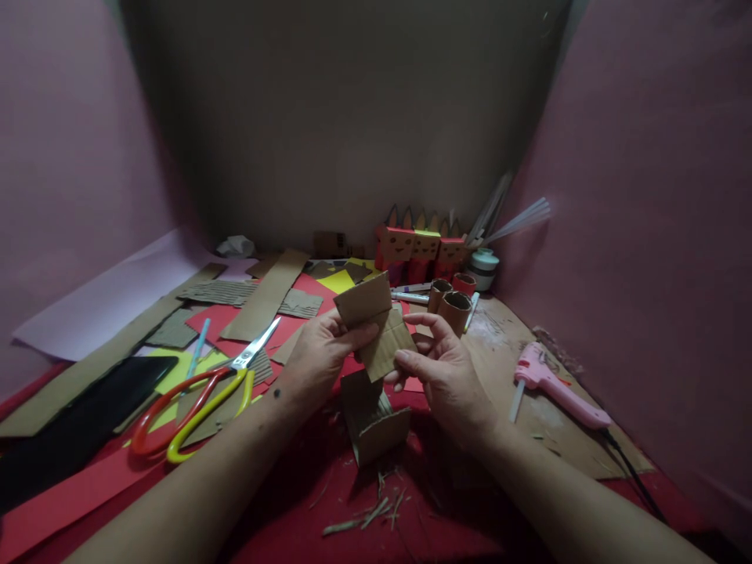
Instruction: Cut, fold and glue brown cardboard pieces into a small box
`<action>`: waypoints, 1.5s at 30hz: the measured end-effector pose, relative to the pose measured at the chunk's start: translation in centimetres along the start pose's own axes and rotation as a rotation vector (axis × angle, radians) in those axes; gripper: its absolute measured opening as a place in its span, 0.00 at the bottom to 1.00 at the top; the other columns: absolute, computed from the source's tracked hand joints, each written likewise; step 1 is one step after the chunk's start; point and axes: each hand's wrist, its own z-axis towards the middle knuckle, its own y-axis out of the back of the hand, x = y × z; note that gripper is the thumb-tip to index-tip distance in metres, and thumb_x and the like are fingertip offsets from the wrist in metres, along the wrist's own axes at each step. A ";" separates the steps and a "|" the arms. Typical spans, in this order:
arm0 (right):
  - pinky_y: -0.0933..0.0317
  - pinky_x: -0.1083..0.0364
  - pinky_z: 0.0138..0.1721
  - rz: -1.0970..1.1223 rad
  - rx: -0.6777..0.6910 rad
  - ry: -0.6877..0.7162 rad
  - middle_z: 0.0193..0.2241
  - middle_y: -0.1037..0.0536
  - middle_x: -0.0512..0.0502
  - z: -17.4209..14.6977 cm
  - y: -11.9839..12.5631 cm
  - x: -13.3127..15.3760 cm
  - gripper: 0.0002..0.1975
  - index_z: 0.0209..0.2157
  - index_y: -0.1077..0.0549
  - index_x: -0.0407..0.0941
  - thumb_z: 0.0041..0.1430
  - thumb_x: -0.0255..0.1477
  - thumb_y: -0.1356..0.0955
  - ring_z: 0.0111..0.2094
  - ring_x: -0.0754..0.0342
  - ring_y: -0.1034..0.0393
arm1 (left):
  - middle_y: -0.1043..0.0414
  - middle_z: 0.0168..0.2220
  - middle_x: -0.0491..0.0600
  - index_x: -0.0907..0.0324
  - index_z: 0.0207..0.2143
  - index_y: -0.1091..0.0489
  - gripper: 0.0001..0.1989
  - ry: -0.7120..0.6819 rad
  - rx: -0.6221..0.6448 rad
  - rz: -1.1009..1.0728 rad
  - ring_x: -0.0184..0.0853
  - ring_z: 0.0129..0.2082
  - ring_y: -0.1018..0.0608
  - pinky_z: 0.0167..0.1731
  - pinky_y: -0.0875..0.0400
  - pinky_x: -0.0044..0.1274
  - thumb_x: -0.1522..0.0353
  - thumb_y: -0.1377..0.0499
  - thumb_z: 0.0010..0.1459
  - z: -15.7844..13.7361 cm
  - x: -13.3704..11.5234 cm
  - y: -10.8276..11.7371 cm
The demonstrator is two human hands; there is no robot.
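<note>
A small folded cardboard piece (385, 345) is held up between both hands over the red-covered table. My left hand (323, 348) pinches its left side, thumb across the front. On its right edge, my right hand (440, 356) closes with thumb and fingers. The upper flap tilts away from the lower panel along a crease. Just below stands a second bent cardboard piece (385, 435) with raised flaps, apart from my fingers as far as I can see. Thin cardboard shreds (381, 509) lie in front of it.
Scissors (240, 364) with red and yellow handles lie left, among cardboard strips (270, 298) and coloured paper. A pink glue gun (555, 384) rests on a board at right. Cardboard tubes (455, 313), decorated figures (420, 247) and a jar (483, 270) stand behind.
</note>
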 end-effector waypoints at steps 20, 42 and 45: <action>0.32 0.61 0.21 0.044 0.026 -0.013 0.28 0.21 0.54 0.1 0.2 -0.3 0.20 0.44 0.35 0.47 0.50 0.24 0.27 0.21 0.57 0.25 | 0.20 0.32 0.52 0.63 0.36 0.22 0.21 0.022 -0.008 0.070 0.36 0.29 0.23 0.36 0.30 0.27 0.55 0.45 0.63 -0.1 -0.5 0.1; 0.33 0.59 0.22 0.027 0.020 -0.068 0.29 0.21 0.53 0.1 0.4 -0.3 0.19 0.41 0.36 0.47 0.49 0.22 0.27 0.21 0.57 0.26 | 0.19 0.33 0.54 0.63 0.36 0.22 0.20 0.053 0.038 -0.009 0.40 0.35 0.20 0.38 0.28 0.29 0.54 0.42 0.60 -0.1 -0.1 0.1; 0.34 0.59 0.22 0.022 0.025 -0.068 0.29 0.22 0.53 0.1 0.3 -0.2 0.18 0.41 0.35 0.47 0.49 0.22 0.28 0.20 0.57 0.26 | 0.19 0.38 0.54 0.63 0.40 0.22 0.16 0.045 -0.004 0.024 0.42 0.41 0.21 0.38 0.28 0.28 0.59 0.37 0.56 -0.2 -0.2 0.0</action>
